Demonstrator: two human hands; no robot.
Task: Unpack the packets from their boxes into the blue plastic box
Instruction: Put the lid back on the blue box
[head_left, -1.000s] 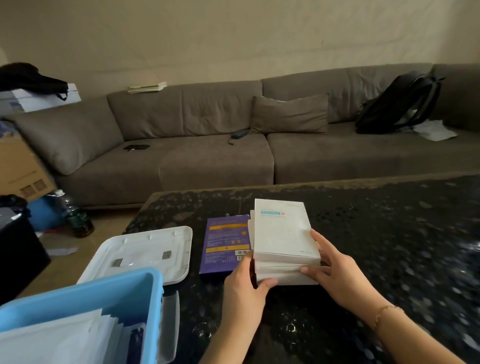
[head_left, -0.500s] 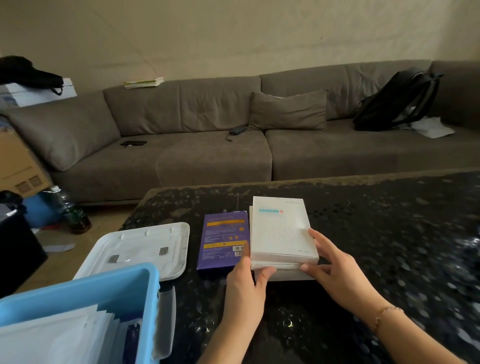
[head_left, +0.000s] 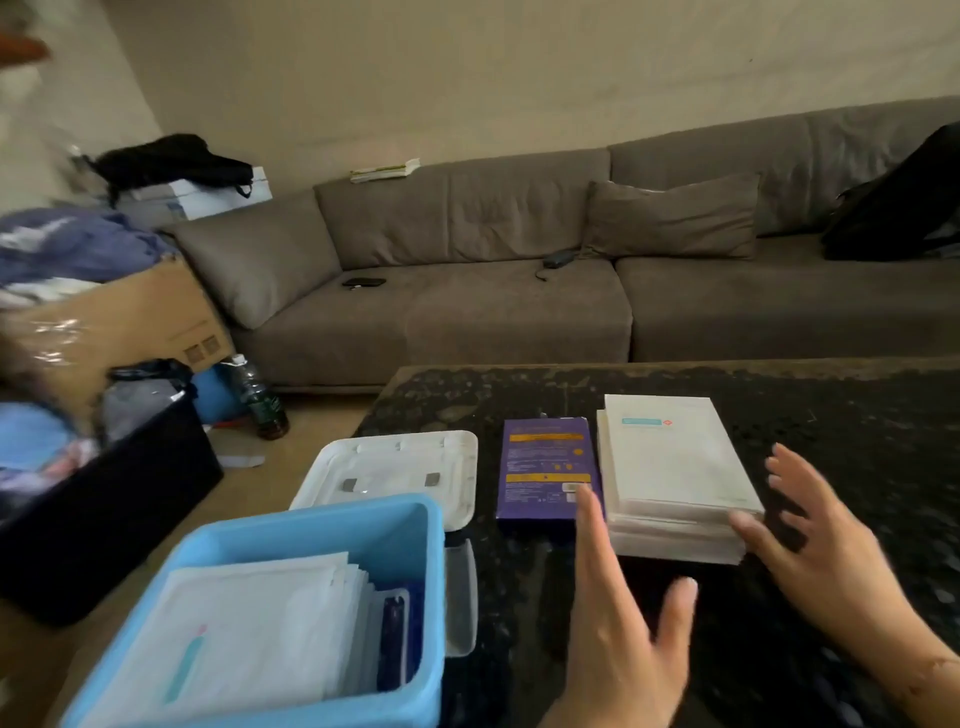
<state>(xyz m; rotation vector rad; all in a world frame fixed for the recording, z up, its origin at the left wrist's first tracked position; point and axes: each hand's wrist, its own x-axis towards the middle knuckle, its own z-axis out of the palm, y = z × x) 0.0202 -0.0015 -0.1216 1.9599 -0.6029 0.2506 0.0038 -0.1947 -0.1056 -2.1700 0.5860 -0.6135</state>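
Note:
A stack of white flat boxes lies on the dark speckled table. Beside it on the left lies a purple box. The blue plastic box stands at the table's near left corner with several white packets stacked inside. My left hand hovers open just in front of the purple box, fingers spread. Right of the stack, my right hand is open, its fingertips close to the stack's near right corner. Neither hand holds anything.
A white lid lies behind the blue box. A grey sofa runs along the far side of the table. On the floor at left are a black bin, a cardboard box and a bottle.
Both hands have let go of the white stack and pulled back with fingers spread. The view has swung to the left, showing more of the blue box and the floor.

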